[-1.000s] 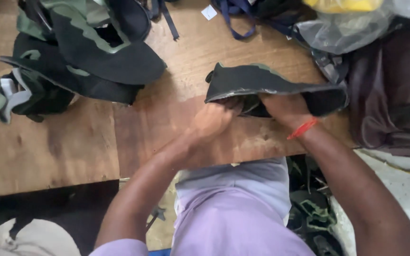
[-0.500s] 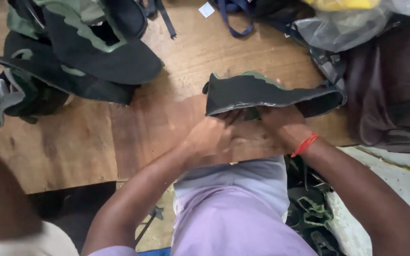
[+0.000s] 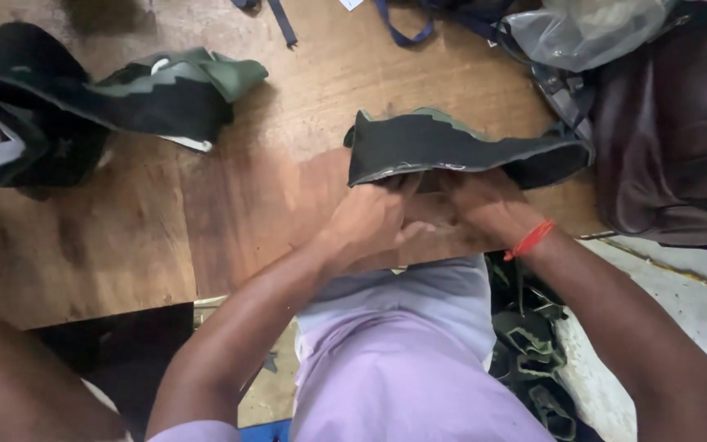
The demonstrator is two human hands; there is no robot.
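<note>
You're gripping a matt black-and-green cloth shoe upper [image 3: 452,151] over a worn, scuffed wooden tabletop [image 3: 247,205], with more matt fabric uppers [image 3: 124,90] lying left, a glossy clear plastic bag [image 3: 583,29] and a smooth dark leathery bag [image 3: 673,131] sitting right.

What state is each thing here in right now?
Left hand: closed on the shoe upper's lower edge.
Right hand: gripping the same edge.
Shoe upper: dark and green, held on edge over the wooden table.
Pile of uppers: lying loose, untouched.
Plastic bag: crumpled.
Dark bag: slumped at the table's right.
</note>
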